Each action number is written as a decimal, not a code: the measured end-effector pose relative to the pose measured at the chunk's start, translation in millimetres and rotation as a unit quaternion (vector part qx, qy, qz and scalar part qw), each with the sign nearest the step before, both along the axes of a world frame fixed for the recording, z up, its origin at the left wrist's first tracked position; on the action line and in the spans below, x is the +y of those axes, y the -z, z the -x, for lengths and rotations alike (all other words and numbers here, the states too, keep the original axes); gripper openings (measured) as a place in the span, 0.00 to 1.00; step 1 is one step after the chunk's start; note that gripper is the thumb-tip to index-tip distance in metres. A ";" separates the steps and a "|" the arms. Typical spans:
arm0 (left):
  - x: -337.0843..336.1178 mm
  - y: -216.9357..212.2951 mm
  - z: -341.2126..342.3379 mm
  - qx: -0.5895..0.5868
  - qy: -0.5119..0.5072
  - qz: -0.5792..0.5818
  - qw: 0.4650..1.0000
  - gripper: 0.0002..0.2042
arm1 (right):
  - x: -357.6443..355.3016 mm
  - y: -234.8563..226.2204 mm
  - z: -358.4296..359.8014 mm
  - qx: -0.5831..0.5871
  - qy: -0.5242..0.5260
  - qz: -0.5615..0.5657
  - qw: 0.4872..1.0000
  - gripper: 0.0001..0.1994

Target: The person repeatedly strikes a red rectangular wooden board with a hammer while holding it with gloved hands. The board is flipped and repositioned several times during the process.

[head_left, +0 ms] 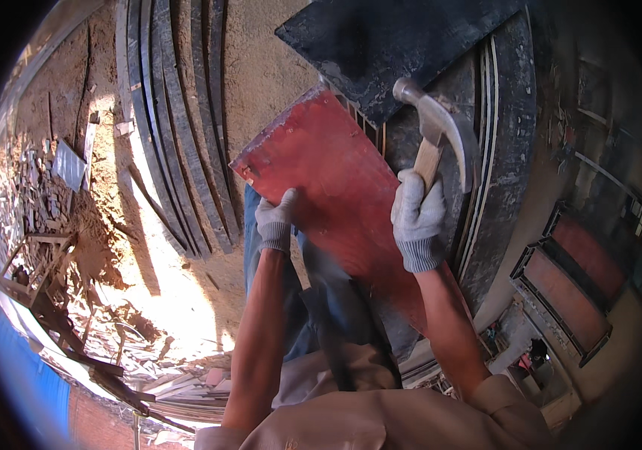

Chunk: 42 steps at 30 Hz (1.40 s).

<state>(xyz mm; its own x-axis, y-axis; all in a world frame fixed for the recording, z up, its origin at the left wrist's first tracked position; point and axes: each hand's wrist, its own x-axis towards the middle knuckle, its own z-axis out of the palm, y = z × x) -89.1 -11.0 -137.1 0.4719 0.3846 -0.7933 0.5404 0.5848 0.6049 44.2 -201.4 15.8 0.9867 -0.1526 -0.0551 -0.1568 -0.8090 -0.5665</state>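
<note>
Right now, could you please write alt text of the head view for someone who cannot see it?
A person's gloved right hand holds a claw hammer, while the gloved left hand grips the edge of a red panel. Dark panels lie stacked to the right; long dark strips lie on the ground at left.

The board [328, 161] is red with darker scuffs. The left hand [274, 216] and right hand [418, 210] are gloved pale grey, with ribbed darker cuffs [420, 255]. The hammer [435, 120] is silver-grey and tan. Black panel [388, 45] toward one o'clock, charcoal strips [173, 82] toward ten, bright blue sheet [25, 367] toward eight.
</note>
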 end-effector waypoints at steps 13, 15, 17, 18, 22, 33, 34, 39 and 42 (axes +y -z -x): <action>-1.0 1.9 1.2 0.023 -0.045 0.002 0.999 0.17 | -4.6 -21.8 -25.8 0.242 -0.124 0.130 0.953 0.32; -0.9 3.0 2.2 0.017 -0.043 -0.004 0.999 0.17 | -5.2 -17.5 -31.1 0.345 -0.077 0.121 0.927 0.32; -1.0 3.2 4.6 0.022 -0.013 -0.041 0.999 0.17 | -9.4 -10.5 -31.8 0.255 -0.080 0.108 0.958 0.33; -1.2 4.0 3.9 0.020 -0.032 -0.018 0.999 0.16 | -10.3 -7.2 -29.7 0.270 0.000 0.084 0.959 0.33; 0.5 6.8 2.8 0.000 -0.037 0.012 0.999 0.15 | -12.8 -5.4 -15.2 0.214 -0.187 0.153 0.946 0.29; 6.2 2.4 26.9 -0.006 -0.058 0.121 0.991 0.15 | -19.7 19.0 31.2 0.197 -0.216 0.160 0.943 0.27; 6.4 1.6 29.8 -0.065 -0.076 0.130 0.987 0.15 | -27.5 15.9 40.3 0.166 -0.228 0.120 0.952 0.27; 11.6 -1.7 33.5 -0.025 -0.064 0.173 0.983 0.21 | -42.5 -13.1 90.6 0.140 -0.322 0.089 0.932 0.26; 21.6 -7.9 30.0 -0.047 -0.118 0.192 0.973 0.22 | -19.1 -21.0 88.4 0.254 -0.333 0.103 0.902 0.26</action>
